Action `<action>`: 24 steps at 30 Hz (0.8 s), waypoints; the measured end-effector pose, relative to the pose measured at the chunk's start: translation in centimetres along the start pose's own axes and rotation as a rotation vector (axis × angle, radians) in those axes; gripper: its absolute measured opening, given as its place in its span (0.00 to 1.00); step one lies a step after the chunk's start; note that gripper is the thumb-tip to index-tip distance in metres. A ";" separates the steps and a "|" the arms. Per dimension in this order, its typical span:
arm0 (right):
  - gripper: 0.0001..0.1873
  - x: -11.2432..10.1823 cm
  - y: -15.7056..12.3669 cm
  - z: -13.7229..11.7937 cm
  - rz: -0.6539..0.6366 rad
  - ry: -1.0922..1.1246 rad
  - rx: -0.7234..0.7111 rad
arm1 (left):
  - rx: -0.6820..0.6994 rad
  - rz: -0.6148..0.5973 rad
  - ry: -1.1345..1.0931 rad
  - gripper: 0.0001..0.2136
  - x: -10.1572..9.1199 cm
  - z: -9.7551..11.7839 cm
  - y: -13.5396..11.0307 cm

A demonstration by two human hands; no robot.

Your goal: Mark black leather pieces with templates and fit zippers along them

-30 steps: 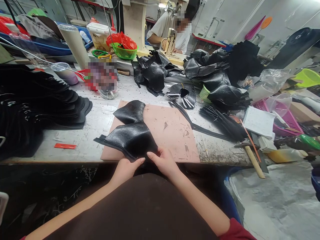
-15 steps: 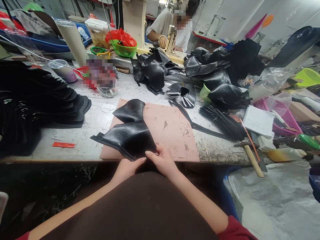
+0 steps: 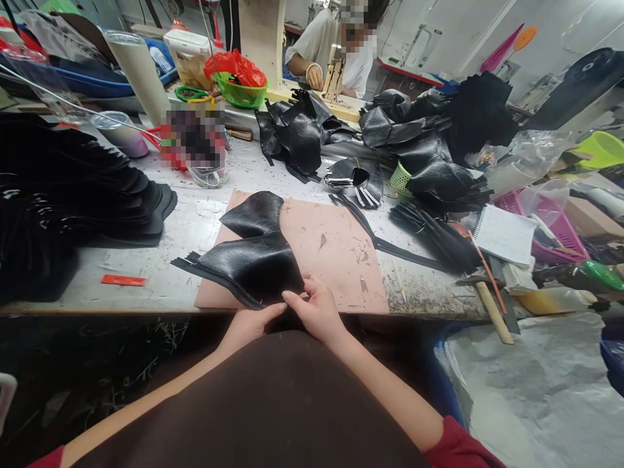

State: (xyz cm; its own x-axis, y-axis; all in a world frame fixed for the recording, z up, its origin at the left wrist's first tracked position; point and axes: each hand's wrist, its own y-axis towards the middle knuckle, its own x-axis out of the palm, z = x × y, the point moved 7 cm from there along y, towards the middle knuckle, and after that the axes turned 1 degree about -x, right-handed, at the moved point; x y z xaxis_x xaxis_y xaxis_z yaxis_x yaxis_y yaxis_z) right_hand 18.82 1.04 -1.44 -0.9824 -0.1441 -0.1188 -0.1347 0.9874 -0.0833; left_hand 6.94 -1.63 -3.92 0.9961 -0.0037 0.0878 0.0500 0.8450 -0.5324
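Observation:
A glossy black leather piece (image 3: 248, 260), folded in two lobes, lies over the pinkish board (image 3: 336, 260) at the table's front edge. Along its lower left edge runs a black zipper (image 3: 214, 278), whose loose end sticks out to the left. My left hand (image 3: 253, 325) pinches the near edge of the piece from below, thumb on top. My right hand (image 3: 319, 309) grips the near right corner between thumb and fingers. Both thumbs are close together; the fingers beneath the leather are partly hidden.
Stacked black pieces (image 3: 97, 188) stand at left, near an orange-red strip (image 3: 123, 280). More black leather pieces (image 3: 302, 133) lie at the back, with a bundle of black strips (image 3: 433, 237), a notebook (image 3: 504, 234) and a wooden-handled hammer (image 3: 492, 312) at right. Opposite sits a person (image 3: 322, 52) at a sewing machine.
The zipper's loose end has shifted slightly left and up, and the leather's near edge has risen a little. Both hands keep their hold with barely any movement.

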 end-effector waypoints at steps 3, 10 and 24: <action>0.07 -0.1 0.0 -0.2 0.005 -0.067 -0.030 | 0.014 -0.025 -0.048 0.13 0.3 0.8 -0.2; 0.16 -1.0 0.0 -0.4 -0.056 -0.248 -0.037 | -0.164 0.010 -0.235 0.13 -0.2 -1.4 0.5; 0.02 -0.2 0.7 1.0 -0.059 -0.200 0.057 | 0.066 0.095 0.089 0.13 -0.2 -0.2 1.8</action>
State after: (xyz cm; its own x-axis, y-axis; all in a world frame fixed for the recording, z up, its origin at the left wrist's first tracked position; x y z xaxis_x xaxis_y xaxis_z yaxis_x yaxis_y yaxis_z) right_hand 19.09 1.69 -2.43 -0.9271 -0.2170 -0.3057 -0.1778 0.9724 -0.1510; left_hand 6.88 -0.20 -5.04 0.9988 0.0328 -0.0373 -0.0467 0.8772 -0.4779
